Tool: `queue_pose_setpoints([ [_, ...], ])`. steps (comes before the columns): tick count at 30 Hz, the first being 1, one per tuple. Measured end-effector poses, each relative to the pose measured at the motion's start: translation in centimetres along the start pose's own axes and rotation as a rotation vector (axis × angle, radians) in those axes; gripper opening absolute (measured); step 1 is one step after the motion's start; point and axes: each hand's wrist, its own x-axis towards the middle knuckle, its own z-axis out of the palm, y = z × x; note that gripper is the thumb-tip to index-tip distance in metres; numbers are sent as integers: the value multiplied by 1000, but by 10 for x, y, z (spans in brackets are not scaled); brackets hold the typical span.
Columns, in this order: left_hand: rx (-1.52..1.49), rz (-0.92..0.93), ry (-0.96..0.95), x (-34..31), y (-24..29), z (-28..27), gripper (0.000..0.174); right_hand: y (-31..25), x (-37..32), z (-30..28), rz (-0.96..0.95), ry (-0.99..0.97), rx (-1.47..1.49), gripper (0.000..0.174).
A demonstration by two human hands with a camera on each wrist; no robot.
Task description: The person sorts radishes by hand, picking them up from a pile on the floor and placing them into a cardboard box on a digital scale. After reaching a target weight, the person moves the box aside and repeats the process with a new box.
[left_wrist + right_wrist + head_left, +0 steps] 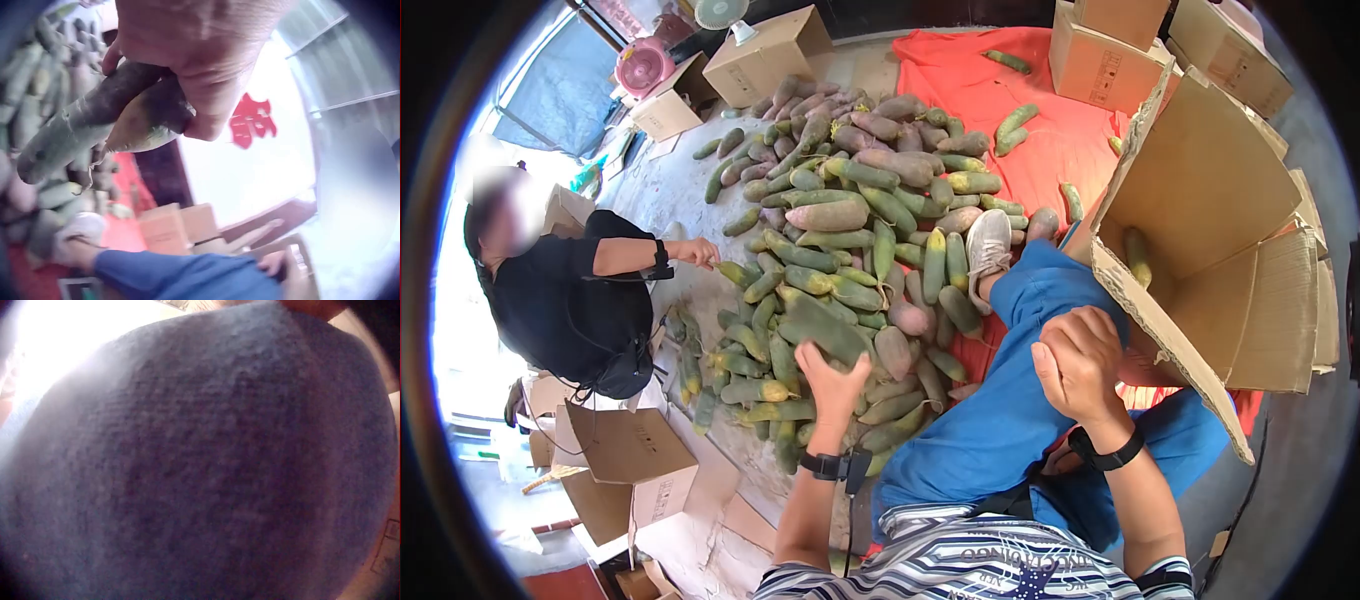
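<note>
Two radishes are gripped from above by my left hand (832, 385) (194, 56). One is a long green radish (825, 330) (69, 134); beside it in the left wrist view is a shorter radish with a pale tip (147, 122). They are over a large heap of green and purplish radishes (840, 215). My right hand (1080, 360) rests on the knee of my blue trousers (980, 400), fingers loosely curled and holding nothing visible. Blue cloth (200, 462) fills most of the right wrist view, with part of that hand at its top edge.
An upright cardboard box (1200, 190) on my right has a green radish (1137, 257) inside. Red cloth (960, 85) lies beyond the heap. At left, a person in black (570, 290) reaches to the heap; an opened box (635, 460) stands nearer. My shoe (988, 245) is among the radishes.
</note>
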Motion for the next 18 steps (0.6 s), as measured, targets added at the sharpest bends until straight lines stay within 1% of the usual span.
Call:
queue_pose_setpoints([
  [1,-204,-50,2,12,41,-9,73,0,0,0,-4,6,3,16],
  [3,-606,111,0,31,96,-18,70,-2,0,-1,-11,18,0,15],
  [5,-944,209,-58,35,180,-31,68,-3,-1,0,-23,26,1,15],
  [7,-1075,367,-153,35,239,-26,64,-2,-2,0,-13,21,-17,14],
  [8,-1069,350,-227,31,269,-22,65,-3,-3,0,-24,17,-16,14],
  [9,-1010,703,-208,37,282,-2,68,-5,-4,0,-30,50,-36,15],
  [10,-1087,600,-222,30,304,14,71,-5,-5,1,-36,84,-57,17],
  [11,-1221,681,-257,24,326,38,73,1,-13,3,-43,81,-58,17],
  [13,-1253,636,-296,9,354,62,71,18,-4,16,74,51,221,15],
  [14,-1258,634,-293,2,358,75,71,16,-11,21,135,35,359,14],
  [15,-1101,669,-301,-6,358,87,67,22,-4,32,198,20,497,13],
  [16,-942,701,-307,-10,358,95,63,30,-19,31,261,4,636,12],
  [17,-943,700,-306,-12,357,103,63,40,-34,31,326,-10,777,12],
  [18,-886,681,-355,-13,355,108,57,49,-50,32,392,-26,921,11],
])
